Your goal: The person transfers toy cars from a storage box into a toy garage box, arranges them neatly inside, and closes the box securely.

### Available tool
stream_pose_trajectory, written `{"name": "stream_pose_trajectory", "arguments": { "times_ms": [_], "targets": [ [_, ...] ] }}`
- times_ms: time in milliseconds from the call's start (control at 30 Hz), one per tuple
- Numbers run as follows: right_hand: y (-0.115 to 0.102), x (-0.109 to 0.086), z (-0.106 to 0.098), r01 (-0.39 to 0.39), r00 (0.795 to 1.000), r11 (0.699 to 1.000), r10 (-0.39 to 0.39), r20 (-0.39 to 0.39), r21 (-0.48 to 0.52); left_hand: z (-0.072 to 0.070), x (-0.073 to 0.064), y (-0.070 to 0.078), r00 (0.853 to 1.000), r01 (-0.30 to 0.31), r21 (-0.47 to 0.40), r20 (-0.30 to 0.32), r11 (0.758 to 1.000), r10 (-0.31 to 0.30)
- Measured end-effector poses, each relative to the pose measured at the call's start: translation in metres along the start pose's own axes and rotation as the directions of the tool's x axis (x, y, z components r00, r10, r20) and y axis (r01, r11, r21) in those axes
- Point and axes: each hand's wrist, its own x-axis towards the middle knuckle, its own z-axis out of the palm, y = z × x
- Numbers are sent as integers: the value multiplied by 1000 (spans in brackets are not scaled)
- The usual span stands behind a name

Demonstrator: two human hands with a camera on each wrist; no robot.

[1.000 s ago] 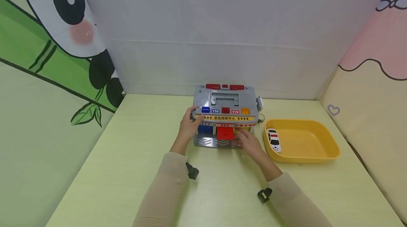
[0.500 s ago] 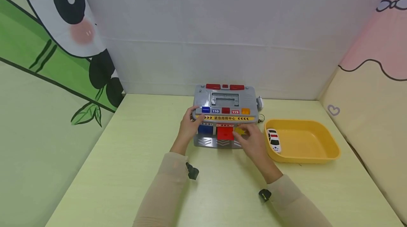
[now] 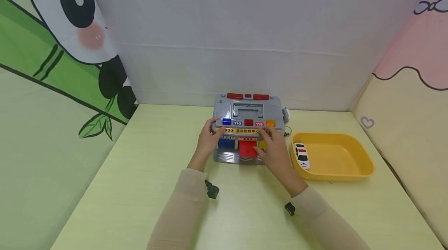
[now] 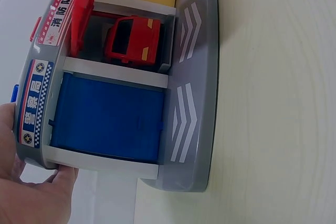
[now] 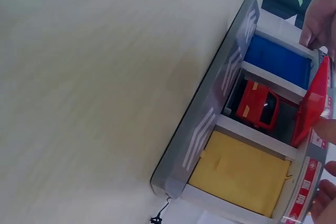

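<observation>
A grey toy rescue station [image 3: 224, 106] stands on the table, with a blue door [image 4: 107, 119], a red door [image 5: 313, 106] and a yellow door [image 5: 239, 174] along its front. The red door is swung up, and a red toy fire truck [image 4: 134, 40] sits in the bay beneath it. Blue and yellow doors are down. My left hand [image 3: 207, 138] grips the station's left end, thumb in front and fingers at the roof. My right hand [image 3: 276, 151] has its thumb at the raised red door and its other fingers along the roof's front edge.
To the right of the station is a yellow tray [image 3: 332, 175] with a white toy police car [image 3: 301, 156] at its left side. A white handset-like piece [image 3: 286, 114] with a dark coiled cord [image 3: 287, 131] is on the station's right end. A white backdrop [image 3: 245, 67] rises behind.
My right hand has moved from low beside the yellow door up to the roof edge, with its thumb now at the red door. The left hand keeps its place.
</observation>
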Motion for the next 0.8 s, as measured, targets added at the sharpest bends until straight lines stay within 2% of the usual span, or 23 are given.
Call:
{"name": "stream_pose_trajectory", "arguments": {
  "times_ms": [233,433,800],
  "targets": [
    [7,6,9,93,995,990,-95,-13,-103,0,-1,0,1000,-7,5,1,1000,7],
    [7,10,14,144,988,976,-150,-27,-162,0,0,-1,1000,-6,0,-2,1000,6],
    [12,16,28,138,986,949,-159,-52,-283,0,1,-2,1000,-12,0,1,1000,12]
  ]
}}
